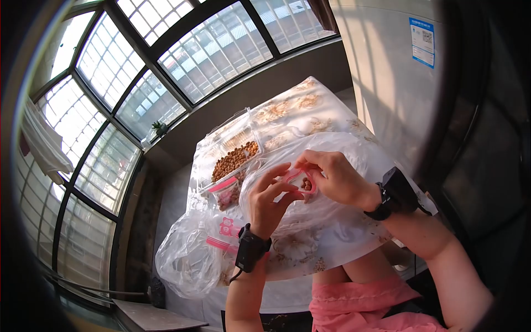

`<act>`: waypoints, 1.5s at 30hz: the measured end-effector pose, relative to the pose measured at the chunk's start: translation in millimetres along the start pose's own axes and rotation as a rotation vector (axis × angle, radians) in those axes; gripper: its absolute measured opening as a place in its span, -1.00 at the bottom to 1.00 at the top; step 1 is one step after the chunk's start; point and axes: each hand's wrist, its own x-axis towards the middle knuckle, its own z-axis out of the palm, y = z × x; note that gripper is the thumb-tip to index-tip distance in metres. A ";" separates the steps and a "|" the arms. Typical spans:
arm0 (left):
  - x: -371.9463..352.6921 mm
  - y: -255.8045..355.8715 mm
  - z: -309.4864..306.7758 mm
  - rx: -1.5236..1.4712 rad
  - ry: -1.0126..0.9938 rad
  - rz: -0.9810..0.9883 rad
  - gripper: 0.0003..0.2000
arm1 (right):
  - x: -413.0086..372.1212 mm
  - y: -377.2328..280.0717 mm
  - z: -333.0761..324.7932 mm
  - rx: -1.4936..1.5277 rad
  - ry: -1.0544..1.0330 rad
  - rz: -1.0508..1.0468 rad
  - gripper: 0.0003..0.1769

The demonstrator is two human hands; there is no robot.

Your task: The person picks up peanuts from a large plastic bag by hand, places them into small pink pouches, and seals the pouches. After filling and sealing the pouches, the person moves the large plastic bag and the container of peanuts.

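Note:
Between my hands is a small clear bag with a pink rim (315,187), its mouth spread apart. A few round brown nuts or beans (306,184) show inside it. My left hand (266,202) grips the bag's left edge with curled fingers. On the opposite side, my right hand (336,176) pinches the upper right of the rim. Beyond my left hand stands a clear plastic tray (246,128) with a heap of the same brown pieces (235,160). A filled pink-topped bag (228,196) rests against the tray's near side.
A large clear plastic bag (343,145) lies spread beneath my hands on the flower-patterned tablecloth (310,99). Another crumpled clear bag (185,260) hangs at the table's left edge, beside flat pink-printed bags (224,243). Windows and a small plant (159,128) are beyond the table.

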 end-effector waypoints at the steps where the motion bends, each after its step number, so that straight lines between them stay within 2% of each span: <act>1: 0.3 -1.0 -0.5 0.001 -0.011 0.026 -0.78 | -0.5 -0.5 0.8 0.041 -0.035 0.009 -0.72; 8: -1.1 1.6 1.7 -0.049 -0.007 0.025 -0.79 | -3.7 6.5 4.2 -0.025 -0.057 -0.027 -0.64; 10: -0.9 -0.1 1.8 -0.050 0.004 0.052 -0.81 | -3.6 0.5 3.0 0.102 -0.114 0.093 -0.63; 15: -1.3 -1.5 1.0 -0.072 0.015 0.079 -0.83 | -3.7 1.2 1.6 0.071 -0.147 0.110 -0.61; 20: -2.5 -1.8 4.2 -0.141 0.022 0.002 -0.82 | -3.6 1.6 1.7 0.027 -0.158 0.133 -0.61; 23: -0.9 2.9 2.1 -0.145 0.016 -0.019 -0.74 | -3.7 4.5 4.7 0.081 -0.107 0.020 -0.67; 29: -6.7 -8.7 3.4 -0.201 0.060 -0.109 -0.80 | -3.8 -0.4 0.4 0.046 -0.144 -0.014 -0.58; 31: -8.5 -12.9 5.0 -0.223 0.071 -0.123 -0.80 | -3.9 -1.6 -1.2 -0.057 -0.184 -0.018 -0.56; 35: -9.6 -12.2 4.4 -0.245 0.092 -0.193 -0.77 | -3.7 10.1 1.7 -0.052 -0.186 -0.031 -0.55; 39: -2.6 -5.0 -1.1 -0.114 0.061 -0.142 -0.70 | -2.8 6.1 1.2 -0.125 -0.108 -0.074 -0.54; 41: 3.4 -1.8 -1.0 -0.069 0.110 -0.032 -0.62 | -2.1 4.8 0.4 -0.146 -0.072 -0.079 -0.53; 45: 2.0 -7.8 -3.4 -0.074 0.060 -0.033 -0.58 | -2.5 7.2 0.2 -0.158 -0.076 -0.076 -0.37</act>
